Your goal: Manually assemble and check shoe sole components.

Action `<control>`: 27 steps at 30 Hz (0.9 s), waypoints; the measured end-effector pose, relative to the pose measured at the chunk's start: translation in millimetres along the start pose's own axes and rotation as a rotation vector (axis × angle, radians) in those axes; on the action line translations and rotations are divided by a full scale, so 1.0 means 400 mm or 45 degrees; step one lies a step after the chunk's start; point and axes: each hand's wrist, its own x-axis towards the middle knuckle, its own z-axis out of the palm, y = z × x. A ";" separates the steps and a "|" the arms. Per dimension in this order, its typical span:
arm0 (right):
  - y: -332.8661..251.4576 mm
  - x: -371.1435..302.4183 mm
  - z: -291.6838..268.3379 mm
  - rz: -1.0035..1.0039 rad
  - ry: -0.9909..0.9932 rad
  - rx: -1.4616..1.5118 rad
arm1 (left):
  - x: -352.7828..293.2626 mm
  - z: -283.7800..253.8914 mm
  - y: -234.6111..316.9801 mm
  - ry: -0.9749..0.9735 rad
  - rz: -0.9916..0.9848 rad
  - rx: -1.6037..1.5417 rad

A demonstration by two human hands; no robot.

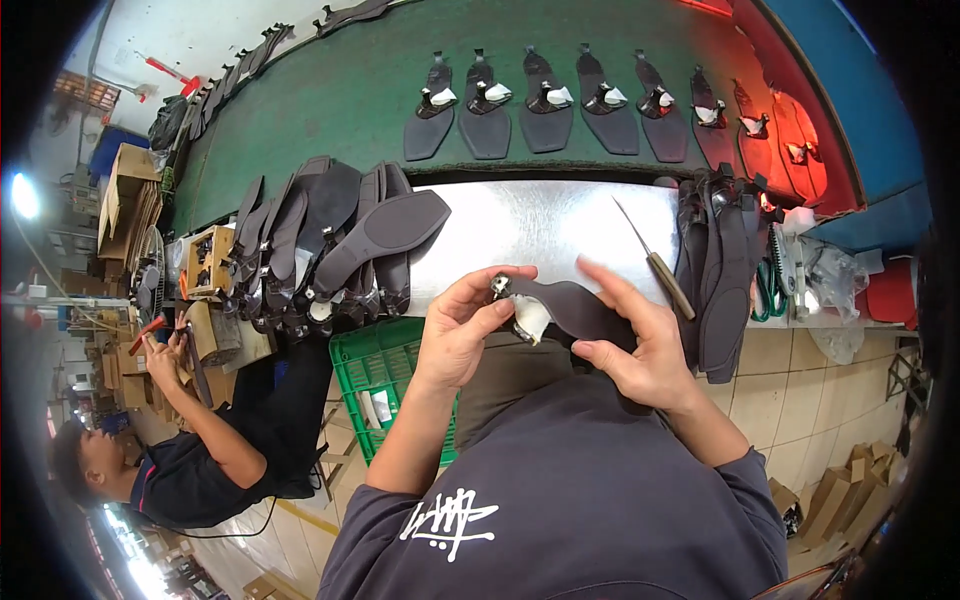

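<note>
A dark grey sandal (pixel 575 308) with white padding in its black strap is held in front of my body, between both hands. My left hand (pixel 462 330) pinches its narrow strap end between thumb and fingers. At the wider end of the sole, my right hand (pixel 645 350) grips with the thumb on the near side and the fingers on the far side. Just beyond my hands lies a bare metal plate (pixel 540 225). A thin pointed tool with a wooden handle (pixel 668 282) rests on its right part, close to my right hand.
Sandals (pixel 330 235) are piled left of the plate; another stack (pixel 722 280) stands right. A row of sandals (pixel 548 105) lies on the green surface (pixel 330 100). A green crate (pixel 360 375) sits below left. At far left a co-worker (pixel 215 440) holds a tool.
</note>
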 end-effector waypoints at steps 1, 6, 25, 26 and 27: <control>0.014 0.000 -0.002 -0.139 -0.001 -0.150 | -0.002 -0.003 -0.001 0.007 -0.005 0.005; 0.028 -0.003 0.010 -0.267 0.058 -0.236 | -0.005 -0.016 -0.018 0.070 -0.021 -0.192; 0.055 0.000 0.014 -0.265 0.059 -0.170 | -0.003 -0.013 -0.031 0.056 0.014 -0.233; 0.053 -0.001 0.013 -0.256 0.047 -0.177 | -0.004 -0.012 -0.029 0.055 0.015 -0.213; 0.051 -0.001 0.012 -0.247 0.036 -0.183 | -0.005 -0.012 -0.027 0.054 0.015 -0.192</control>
